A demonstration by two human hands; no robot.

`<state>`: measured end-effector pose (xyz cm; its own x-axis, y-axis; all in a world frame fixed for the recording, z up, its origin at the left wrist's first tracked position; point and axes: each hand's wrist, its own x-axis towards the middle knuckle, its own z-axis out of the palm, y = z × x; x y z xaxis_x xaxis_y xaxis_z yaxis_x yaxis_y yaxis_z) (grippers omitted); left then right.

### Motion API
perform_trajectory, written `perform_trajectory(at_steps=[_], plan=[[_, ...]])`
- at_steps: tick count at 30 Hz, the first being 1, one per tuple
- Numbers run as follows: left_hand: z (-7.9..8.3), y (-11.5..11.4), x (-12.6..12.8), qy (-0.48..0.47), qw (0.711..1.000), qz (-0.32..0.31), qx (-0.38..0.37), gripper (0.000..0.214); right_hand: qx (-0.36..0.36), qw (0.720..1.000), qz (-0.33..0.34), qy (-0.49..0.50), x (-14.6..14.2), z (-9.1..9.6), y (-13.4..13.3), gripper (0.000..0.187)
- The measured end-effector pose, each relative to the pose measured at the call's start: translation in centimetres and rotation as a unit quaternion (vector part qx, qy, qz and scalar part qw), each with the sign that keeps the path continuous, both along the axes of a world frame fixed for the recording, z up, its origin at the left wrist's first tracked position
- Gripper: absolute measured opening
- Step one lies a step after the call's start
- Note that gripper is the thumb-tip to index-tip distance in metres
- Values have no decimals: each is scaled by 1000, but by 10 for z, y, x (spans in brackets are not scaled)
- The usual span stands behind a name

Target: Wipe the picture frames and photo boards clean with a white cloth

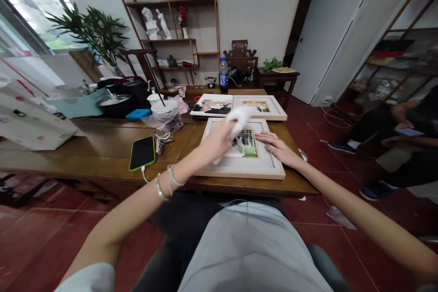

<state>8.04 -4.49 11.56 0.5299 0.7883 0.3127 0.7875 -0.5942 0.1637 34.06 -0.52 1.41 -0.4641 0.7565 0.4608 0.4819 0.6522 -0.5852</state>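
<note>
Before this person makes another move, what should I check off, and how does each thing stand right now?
1. Front frame lying on the table: ok.
2. Right hand on the frame: ok, it rests on the right side.
3. Left hand holding the white cloth: ok, though both are blurred by motion.
4. Cloth touching the frame: cannot tell, the blur hides any contact.
5. Picture fully in view: not ok, the left hand and cloth cover part of it.
6. Phone apart from the frame: ok, it lies off to the left.
</note>
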Motion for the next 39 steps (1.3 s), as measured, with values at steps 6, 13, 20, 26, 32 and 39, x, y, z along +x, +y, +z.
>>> perform_trajectory(at_steps=[6, 13, 20, 26, 32, 39], plan=[[3, 63, -40, 56, 984, 61, 159, 59, -7, 1000, 5, -1, -2, 5, -4, 40], [-46, 69, -45, 192, 979, 26, 61, 38, -12, 1000, 3, -8, -2, 4, -2, 40], [-24, 3, -31, 252, 967, -15, 7, 31, -8, 1000, 3, -9, -2, 3, -2, 40], [0, -96, -29, 225, 967, -98, -60, 27, 6, 1000, 10, -7, 0, -1, 1, 39], [-18, -64, -25, 196, 978, -56, -49, 28, -3, 1000, 15, -10, -1, 0, -1, 39], [-38, 57, -29, 177, 982, 30, 62, 31, -20, 999, 22, -15, -1, 4, -3, 40]])
